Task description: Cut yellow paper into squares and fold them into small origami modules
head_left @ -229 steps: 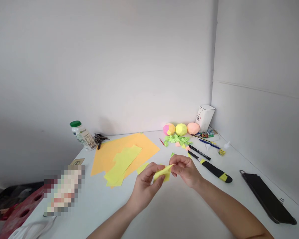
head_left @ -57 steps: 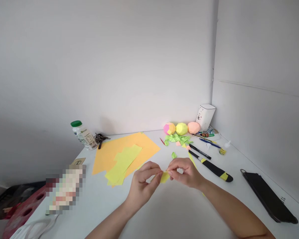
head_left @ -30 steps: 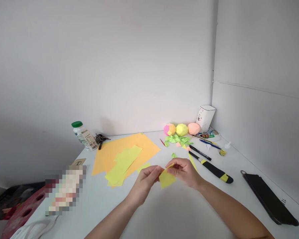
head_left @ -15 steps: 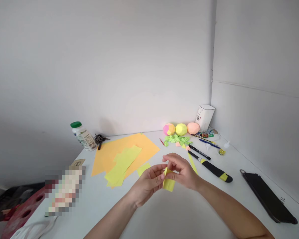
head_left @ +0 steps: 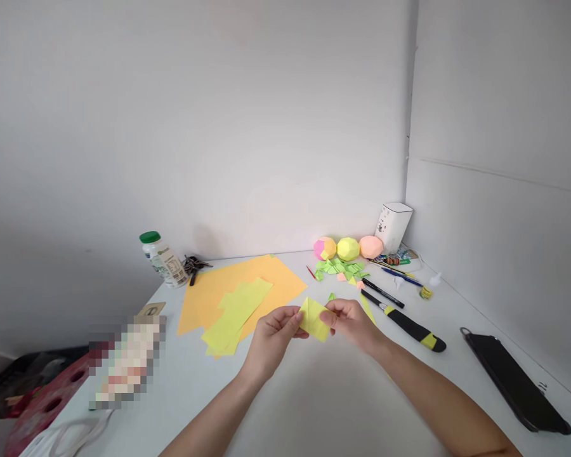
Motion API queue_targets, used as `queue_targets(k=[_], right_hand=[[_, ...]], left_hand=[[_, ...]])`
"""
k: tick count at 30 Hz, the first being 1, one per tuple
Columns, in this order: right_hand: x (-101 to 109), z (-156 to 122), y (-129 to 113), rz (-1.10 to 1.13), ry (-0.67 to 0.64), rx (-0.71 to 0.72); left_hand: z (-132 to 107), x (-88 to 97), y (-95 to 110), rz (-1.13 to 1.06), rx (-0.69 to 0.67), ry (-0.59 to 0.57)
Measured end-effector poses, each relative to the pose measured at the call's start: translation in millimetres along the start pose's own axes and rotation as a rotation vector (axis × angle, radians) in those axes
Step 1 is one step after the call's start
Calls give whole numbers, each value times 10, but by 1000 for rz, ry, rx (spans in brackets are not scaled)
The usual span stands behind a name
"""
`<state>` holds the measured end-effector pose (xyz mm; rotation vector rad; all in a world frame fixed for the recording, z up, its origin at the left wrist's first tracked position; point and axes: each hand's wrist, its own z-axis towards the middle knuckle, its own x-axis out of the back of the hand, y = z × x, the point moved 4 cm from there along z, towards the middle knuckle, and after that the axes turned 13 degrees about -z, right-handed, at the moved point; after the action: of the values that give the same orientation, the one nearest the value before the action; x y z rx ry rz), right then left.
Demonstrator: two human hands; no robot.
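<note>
Walls (head_left: 276, 127): pale grey, meeting in a corner behind a white desk (head_left: 285, 412).
Left hand (head_left: 272, 337): thumb and fingers pinched on the left corner of a small yellow paper (head_left: 315, 319).
Right hand (head_left: 354, 322): thumb and fingers gripping the same paper at its right side.
Small yellow paper: stretched between both hands, raised above the desk, one corner pointing up, a faint crease on its face.
Orange sheet (head_left: 285, 280): flat on the desk's left half, with yellow-green sheets (head_left: 240, 314) lying partly over it.
Faceted balls (head_left: 347, 249): three in a row near the back wall, one multicoloured, one yellow, one peach.
Green folded pieces (head_left: 340, 268): heaped just in front of the balls.
Black pen (head_left: 383, 293): lying near the cutter (head_left: 412, 327), which is black and yellow.
Flat black object (head_left: 516, 381): at the right, well apart from the hands.
Bottle (head_left: 165, 261): standing at the left, green-capped, beside some keys (head_left: 195, 265).
White box (head_left: 394, 227): upright in the corner.
</note>
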<state>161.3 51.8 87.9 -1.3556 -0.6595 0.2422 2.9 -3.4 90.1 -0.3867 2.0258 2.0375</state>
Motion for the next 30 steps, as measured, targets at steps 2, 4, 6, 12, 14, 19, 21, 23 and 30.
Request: queue_targets(k=[2, 4, 6, 12, 14, 19, 21, 23, 30], right_hand=[[15, 10, 6, 33, 38, -5], [26, 15, 1, 77, 60, 1], [34, 17, -11, 117, 73, 9], [36, 17, -33, 157, 67, 30], [34, 19, -21, 159, 62, 32], [42, 20, 6, 161, 52, 45], [46, 17, 4, 164, 50, 50], [47, 14, -4, 167, 49, 53], [39, 15, -7, 158, 57, 39]], left_hand=[[3, -4, 7, -7, -2, 2], [0, -15, 13, -26, 2, -10], [-8, -31, 14, -52, 4, -35], [-30, -36, 3, -103, -12, -99], [-30, -30, 0, -105, -13, -111], [-22, -25, 1, -110, -18, -125], [-22, -29, 1, -119, -13, -132], [-25, -35, 1, -126, -8, -140], [-31, -38, 16, -116, -12, -127]])
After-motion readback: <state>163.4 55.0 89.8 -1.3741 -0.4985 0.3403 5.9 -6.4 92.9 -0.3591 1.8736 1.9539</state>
